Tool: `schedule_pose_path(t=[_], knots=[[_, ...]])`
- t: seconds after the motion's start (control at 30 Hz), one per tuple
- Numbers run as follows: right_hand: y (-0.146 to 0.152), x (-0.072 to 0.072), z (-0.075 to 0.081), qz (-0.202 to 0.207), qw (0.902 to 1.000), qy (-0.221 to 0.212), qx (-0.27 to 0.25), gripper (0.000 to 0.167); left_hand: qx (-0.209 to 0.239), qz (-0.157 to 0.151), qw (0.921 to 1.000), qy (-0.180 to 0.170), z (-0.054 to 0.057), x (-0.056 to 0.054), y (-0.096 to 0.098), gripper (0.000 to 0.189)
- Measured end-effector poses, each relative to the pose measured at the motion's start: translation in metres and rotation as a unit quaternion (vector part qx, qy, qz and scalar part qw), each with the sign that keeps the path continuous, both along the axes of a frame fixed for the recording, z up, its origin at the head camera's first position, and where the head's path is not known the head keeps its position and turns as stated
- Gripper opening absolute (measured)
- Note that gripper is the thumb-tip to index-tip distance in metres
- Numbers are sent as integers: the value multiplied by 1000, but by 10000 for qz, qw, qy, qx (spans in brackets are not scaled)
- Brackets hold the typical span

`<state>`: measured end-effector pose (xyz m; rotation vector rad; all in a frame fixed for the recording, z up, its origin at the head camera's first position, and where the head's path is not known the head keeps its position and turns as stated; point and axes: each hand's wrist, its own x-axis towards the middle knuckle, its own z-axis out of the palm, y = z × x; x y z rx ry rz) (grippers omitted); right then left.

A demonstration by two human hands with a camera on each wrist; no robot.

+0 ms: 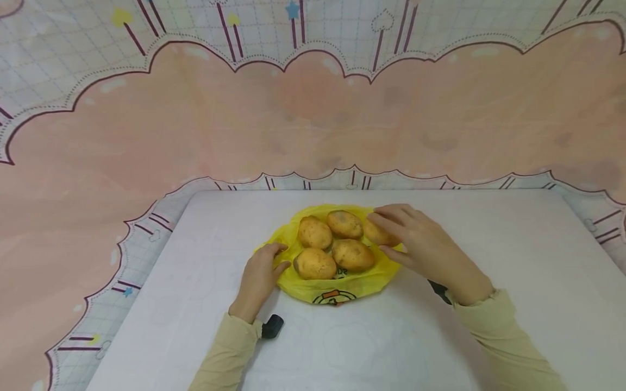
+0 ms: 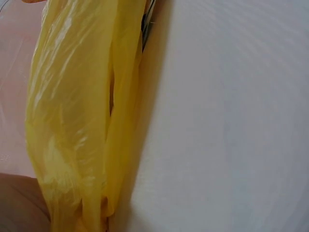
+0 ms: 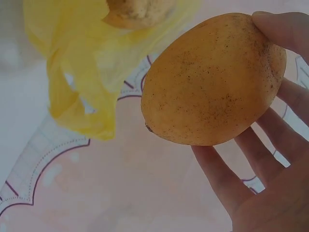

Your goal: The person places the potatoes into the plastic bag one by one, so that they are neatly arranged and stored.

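Observation:
A yellow plastic bag (image 1: 298,289) with dark printing lies on the white table, with several potatoes (image 1: 315,264) grouped in its opening. At the bag's left edge, my left hand (image 1: 256,278) pinches the plastic between thumb and fingers. The bag (image 2: 77,106) hides most of that hand in the left wrist view. My right hand (image 1: 425,244) is at the bag's right side and holds a potato (image 1: 376,232). In the right wrist view this potato (image 3: 212,82) sits between the thumb and spread fingers, speckled with dark spots.
The white table (image 1: 161,326) extends around the bag on all sides. Behind it hangs a pink and white patterned cloth (image 1: 313,119), which also shows along the table's left and right edges. A black wrist device (image 1: 272,326) is by the left sleeve.

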<state>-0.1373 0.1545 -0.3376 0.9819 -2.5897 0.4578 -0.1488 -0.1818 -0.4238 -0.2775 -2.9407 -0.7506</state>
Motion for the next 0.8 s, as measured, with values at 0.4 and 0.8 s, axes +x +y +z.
schedule_pose_path(t=[0.4, 0.8], knots=[[-23, -10, 3, 394, 9990, 188, -64, 60, -11, -2, 10000, 41, 0, -2, 0, 34], [-47, -19, -1, 610, 9979, 182, 77, 62, 7, -5, 10000, 44, 0, -2, 1, 33]])
